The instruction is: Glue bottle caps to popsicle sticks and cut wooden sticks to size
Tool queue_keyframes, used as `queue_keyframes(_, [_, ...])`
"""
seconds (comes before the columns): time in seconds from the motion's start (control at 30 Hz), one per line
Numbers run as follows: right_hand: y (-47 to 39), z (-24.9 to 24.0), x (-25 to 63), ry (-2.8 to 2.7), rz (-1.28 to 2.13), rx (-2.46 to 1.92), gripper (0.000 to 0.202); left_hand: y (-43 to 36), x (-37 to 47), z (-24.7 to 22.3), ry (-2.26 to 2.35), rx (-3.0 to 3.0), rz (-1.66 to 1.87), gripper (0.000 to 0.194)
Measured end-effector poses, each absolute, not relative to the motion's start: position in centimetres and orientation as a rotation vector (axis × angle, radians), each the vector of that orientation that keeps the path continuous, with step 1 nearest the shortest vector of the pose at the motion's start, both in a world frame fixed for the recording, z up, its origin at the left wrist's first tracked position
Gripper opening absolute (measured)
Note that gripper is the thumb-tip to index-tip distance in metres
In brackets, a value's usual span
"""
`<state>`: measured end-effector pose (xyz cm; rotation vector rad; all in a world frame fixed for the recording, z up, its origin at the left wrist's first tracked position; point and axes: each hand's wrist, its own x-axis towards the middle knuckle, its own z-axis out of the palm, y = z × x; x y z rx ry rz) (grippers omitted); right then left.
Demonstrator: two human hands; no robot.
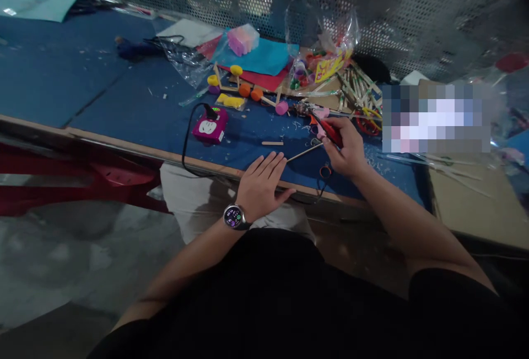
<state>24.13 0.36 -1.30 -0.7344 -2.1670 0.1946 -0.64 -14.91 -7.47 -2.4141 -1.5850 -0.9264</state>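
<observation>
Head view. Left hand (260, 184): flat, fingers extended, at one end of thin stick (305, 152), lying between the hands. Right hand (349, 147): closed round red-handled tool (332, 132). Hazard: stick could roll, if pressed too lightly.

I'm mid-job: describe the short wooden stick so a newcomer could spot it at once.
On the blue table, find the left hand, lying flat at the front edge. Just beyond it is the short stick, pale and flat. The thin stick slanting toward the right hand is longer; this one is stubby and touches neither hand.
</observation>
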Motion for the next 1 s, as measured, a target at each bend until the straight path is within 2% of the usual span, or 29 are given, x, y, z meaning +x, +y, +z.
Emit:
queue_keyframes(0.33, [-1.3, 0.9, 24.3, -2.263, 0.191, -0.783, 0.040, -15.1, -0.8, -7.4, -1.606, -2.429, -0.912, 0.087])
queue_keyframes(0.47, [-6.1, 2.0, 24.7, -2.356, 0.243, -1.054, 0.063, -15.1, -0.8, -7.2, -1.588, -2.436, -0.879, 0.087])
queue_keyframes(0.63, [-12.3, 0.7, 24.6, -2.295, 0.336, -1.250, 0.070, -15.2, -0.8, -7.3, -1.591, -2.423, -0.913, 0.083])
queue_keyframes(0.83, [-15.1, -1.1, 22.9, -2.170, 0.370, -1.292, 0.077, -15.2, -0.9, -6.9, -1.612, -2.449, -0.901, 0.080])
queue_keyframes(1.0, [-15.9, -1.9, 21.9, -2.142, 0.378, -1.244, 0.072, -15.1, -0.7, -6.8, -1.588, -2.426, -0.909, 0.080])
